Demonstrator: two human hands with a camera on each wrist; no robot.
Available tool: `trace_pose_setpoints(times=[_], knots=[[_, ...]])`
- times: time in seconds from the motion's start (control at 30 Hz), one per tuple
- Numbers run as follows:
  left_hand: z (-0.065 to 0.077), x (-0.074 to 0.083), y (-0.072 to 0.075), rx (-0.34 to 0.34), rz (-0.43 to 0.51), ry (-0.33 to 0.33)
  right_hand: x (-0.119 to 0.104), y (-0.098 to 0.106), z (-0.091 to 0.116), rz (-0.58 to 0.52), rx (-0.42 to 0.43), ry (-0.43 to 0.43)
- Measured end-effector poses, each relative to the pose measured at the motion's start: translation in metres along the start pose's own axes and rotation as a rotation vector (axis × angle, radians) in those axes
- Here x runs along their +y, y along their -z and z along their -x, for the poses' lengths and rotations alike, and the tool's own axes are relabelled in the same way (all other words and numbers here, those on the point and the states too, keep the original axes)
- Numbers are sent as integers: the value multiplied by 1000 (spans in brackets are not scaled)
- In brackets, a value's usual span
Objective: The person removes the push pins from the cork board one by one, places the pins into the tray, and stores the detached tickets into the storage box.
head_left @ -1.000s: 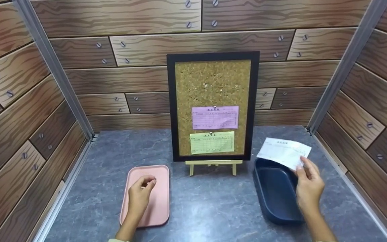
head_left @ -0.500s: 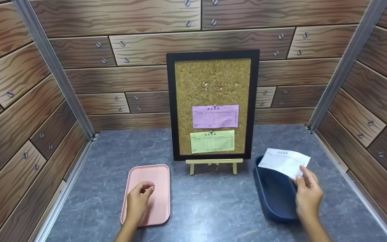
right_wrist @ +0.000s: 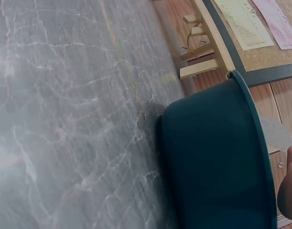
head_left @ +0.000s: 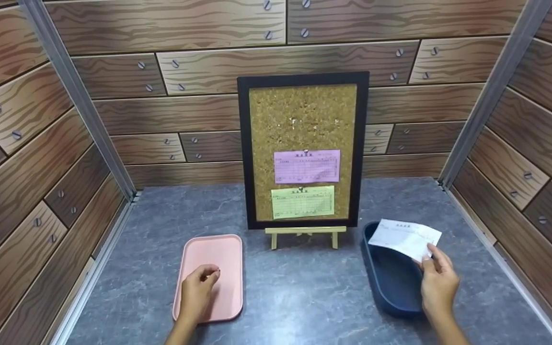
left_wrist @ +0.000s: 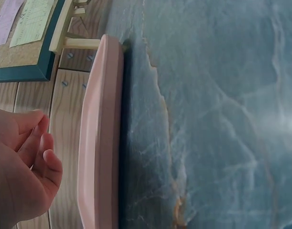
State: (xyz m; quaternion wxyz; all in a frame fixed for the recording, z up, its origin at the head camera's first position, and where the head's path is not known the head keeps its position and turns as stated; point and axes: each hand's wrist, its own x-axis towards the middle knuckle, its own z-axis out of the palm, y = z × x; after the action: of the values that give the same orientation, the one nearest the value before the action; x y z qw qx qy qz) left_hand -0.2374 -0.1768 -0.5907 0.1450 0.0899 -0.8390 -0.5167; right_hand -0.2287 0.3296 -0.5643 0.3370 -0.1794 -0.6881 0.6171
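Note:
My left hand (head_left: 198, 290) hovers over the pink tray (head_left: 230, 299), thumb and index fingertips pinched together. A tiny pin-like speck shows at those fingertips in the head view; its kind is too small to tell. In the left wrist view the left hand (left_wrist: 29, 162) is beside the tray's raised edge. On the other side, my right hand (head_left: 441, 282) pinches the lower right corner of a white printed slip (head_left: 403, 238). The slip is tilted above the far end of a dark blue bin (head_left: 396, 278). In the right wrist view the bin's wall (right_wrist: 217, 157) hides most of that hand.
A black-framed cork board (head_left: 304, 110) stands on a small wooden easel (head_left: 304, 230) between tray and bin. A purple slip (head_left: 307, 167) and a green slip (head_left: 303, 203) are pinned to it. Wood-patterned walls enclose the grey marbled table (head_left: 285, 297).
Both hands have lowered: the left one toward the pink tray, the right one bringing the white slip down over the bin's far end. Both pinches stay as they were.

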Motion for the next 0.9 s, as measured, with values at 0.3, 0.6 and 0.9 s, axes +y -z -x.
trace_pose_setpoints(times=[0.3, 0.6, 0.9], knots=[[1, -5, -2, -17, -45, 15, 5, 3, -1, 150, -25, -41], [-1, -11, -4, -19, -75, -18, 5, 7, 1, 323, -21, -27], [-4, -17, -7, -39, -106, -2, 5, 11, 1, 415, -52, -10]])
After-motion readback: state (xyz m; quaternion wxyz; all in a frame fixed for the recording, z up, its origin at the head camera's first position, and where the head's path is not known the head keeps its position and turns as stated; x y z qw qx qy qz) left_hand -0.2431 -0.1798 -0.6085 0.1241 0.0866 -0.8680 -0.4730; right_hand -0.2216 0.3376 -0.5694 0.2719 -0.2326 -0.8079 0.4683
